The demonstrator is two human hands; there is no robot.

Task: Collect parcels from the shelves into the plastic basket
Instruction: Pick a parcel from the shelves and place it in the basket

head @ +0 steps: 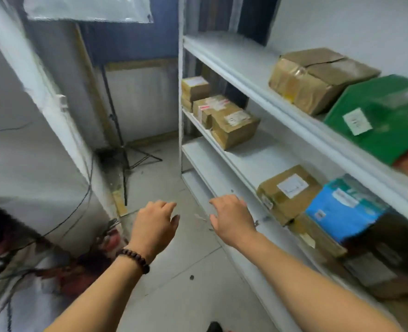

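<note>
Grey tiled floor [174, 259], head view, is running between a white wall at left and white shelves [222, 51] at right. I am holding my left hand [153, 225], a beaded bracelet [133, 259] at its wrist, and my right hand [231, 216] out over the floor, both palm-down, fingers relaxed, gripping nothing. Parcels are sitting on the shelves: a taped brown box [318, 77] beside a green parcel [385, 116] on the top board; lower down, a far cluster of brown boxes [234, 125]; nearer me, a labelled brown box [286, 192] touching a blue parcel [344, 207], near my right hand. A black tripod [123, 149] is standing in the far corner.
</note>
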